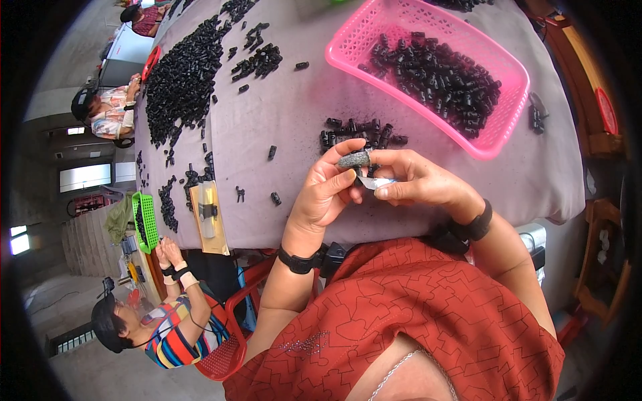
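My left hand [324,190] is closed in a pinch on a small black cylindrical part [364,172], mostly hidden by the fingers. From the other side, my right hand [424,179] grips a small silver blade [378,182] between thumb and fingers, its tip close to the part. A grey textured finger cover [353,160] sits on what looks like my right index fingertip. Just beyond my hands lies a loose pile of black parts [381,137]. Farther right, a pink basket [428,110] holds many more black parts.
A grey cloth [274,100] covers the table. A large heap of black parts [184,80] spreads at the far left. A yellowish board with a clear case [209,217] lies left. A co-worker [180,321] sits nearby beside a green basket [150,224]; other people sit farther off.
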The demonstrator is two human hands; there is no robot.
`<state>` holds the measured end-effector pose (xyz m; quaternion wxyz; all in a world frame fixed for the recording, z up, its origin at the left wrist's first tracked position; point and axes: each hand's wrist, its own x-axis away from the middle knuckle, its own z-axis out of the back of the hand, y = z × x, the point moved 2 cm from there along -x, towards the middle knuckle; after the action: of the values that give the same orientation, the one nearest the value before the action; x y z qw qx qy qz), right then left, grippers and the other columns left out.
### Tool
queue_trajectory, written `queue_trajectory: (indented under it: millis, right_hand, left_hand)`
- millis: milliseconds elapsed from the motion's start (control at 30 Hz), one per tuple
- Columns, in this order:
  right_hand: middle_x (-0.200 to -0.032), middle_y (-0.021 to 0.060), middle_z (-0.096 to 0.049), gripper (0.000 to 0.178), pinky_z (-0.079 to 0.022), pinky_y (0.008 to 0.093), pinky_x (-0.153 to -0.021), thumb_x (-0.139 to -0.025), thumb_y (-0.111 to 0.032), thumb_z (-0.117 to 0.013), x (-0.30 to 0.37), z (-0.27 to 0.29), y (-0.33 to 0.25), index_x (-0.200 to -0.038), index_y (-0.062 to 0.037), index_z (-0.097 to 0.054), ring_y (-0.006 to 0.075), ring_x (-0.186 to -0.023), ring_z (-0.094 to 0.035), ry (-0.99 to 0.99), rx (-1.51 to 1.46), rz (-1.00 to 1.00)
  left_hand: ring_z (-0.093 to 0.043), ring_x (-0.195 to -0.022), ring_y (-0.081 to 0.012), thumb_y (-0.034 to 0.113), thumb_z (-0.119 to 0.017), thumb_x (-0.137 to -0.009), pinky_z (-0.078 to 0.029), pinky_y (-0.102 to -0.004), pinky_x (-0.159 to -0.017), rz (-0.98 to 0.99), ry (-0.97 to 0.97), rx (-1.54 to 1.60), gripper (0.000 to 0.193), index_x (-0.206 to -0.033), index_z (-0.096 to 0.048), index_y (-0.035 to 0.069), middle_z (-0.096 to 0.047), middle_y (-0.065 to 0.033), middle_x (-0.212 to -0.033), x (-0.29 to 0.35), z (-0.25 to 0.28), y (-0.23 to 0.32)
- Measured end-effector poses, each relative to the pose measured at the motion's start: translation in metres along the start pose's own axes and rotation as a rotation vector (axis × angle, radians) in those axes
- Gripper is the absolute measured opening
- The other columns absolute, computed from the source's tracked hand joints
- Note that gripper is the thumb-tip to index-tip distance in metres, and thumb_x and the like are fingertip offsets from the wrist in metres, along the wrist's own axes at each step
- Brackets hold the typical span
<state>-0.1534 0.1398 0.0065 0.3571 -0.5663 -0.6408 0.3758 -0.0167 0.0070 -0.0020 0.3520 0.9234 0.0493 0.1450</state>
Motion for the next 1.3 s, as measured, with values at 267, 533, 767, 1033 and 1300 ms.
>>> queue_trajectory:
  millis: [267, 533, 767, 1033, 1300]
  right_hand:
    - [-0.075, -0.0066, -0.053, 0.047, -0.032, 0.0180, -0.050, -0.092, -0.019, -0.062, -0.0003, 0.0002, 0.0013, -0.134, -0.0068, -0.048, 0.0020, -0.059, -0.041, 0.003, -0.016, 0.009]
    - [-0.076, -0.0055, -0.054, 0.047, -0.033, 0.0190, -0.052, -0.093, -0.022, -0.060, 0.0001, 0.0013, 0.0019, -0.135, -0.0066, -0.048, 0.0027, -0.060, -0.041, 0.016, 0.029, 0.006]
    - [-0.078, -0.0045, -0.054, 0.047, -0.036, 0.0205, -0.056, -0.094, -0.023, -0.060, -0.0017, 0.0018, 0.0027, -0.136, -0.0059, -0.048, 0.0035, -0.063, -0.042, 0.047, 0.092, 0.064]
    - [-0.078, -0.0049, -0.056, 0.049, -0.034, 0.0187, -0.052, -0.093, -0.023, -0.061, -0.0008, 0.0031, 0.0061, -0.137, -0.0049, -0.047, 0.0024, -0.060, -0.041, 0.033, 0.022, 0.047]
    - [-0.081, -0.0051, -0.059, 0.042, -0.033, 0.0172, -0.051, -0.096, -0.021, -0.058, -0.0030, 0.0022, 0.0026, -0.134, -0.0048, -0.050, 0.0007, -0.060, -0.040, 0.190, -0.041, 0.093]
  left_hand:
    - [-0.063, -0.072, -0.0120, 0.006, -0.064, -0.089, -0.056, -0.0223, -0.060, 0.011, 0.014, 0.000, 0.045, -0.131, -0.048, 0.004, -0.063, -0.0065, -0.099, -0.0005, -0.0011, 0.0005]
    - [-0.062, -0.071, -0.0123, 0.005, -0.063, -0.089, -0.056, -0.0229, -0.060, 0.011, 0.022, 0.021, 0.043, -0.130, -0.049, 0.003, -0.063, -0.0061, -0.100, -0.0022, 0.0007, -0.0003]
    - [-0.061, -0.070, -0.0132, 0.004, -0.062, -0.090, -0.056, -0.0246, -0.061, 0.018, 0.005, 0.038, 0.041, -0.129, -0.050, 0.003, -0.063, -0.0065, -0.101, -0.0018, 0.0037, -0.0026]
    - [-0.057, -0.067, -0.0102, 0.011, -0.065, -0.089, -0.050, -0.0235, -0.059, 0.018, 0.052, -0.053, 0.046, -0.131, -0.049, 0.003, -0.062, -0.0052, -0.097, -0.0003, -0.0015, -0.0021]
    - [-0.059, -0.070, -0.0127, 0.006, -0.060, -0.092, -0.051, -0.0257, -0.064, -0.025, 0.091, -0.051, 0.036, -0.127, -0.053, 0.000, -0.062, -0.0042, -0.095, -0.0042, 0.0065, -0.0017]
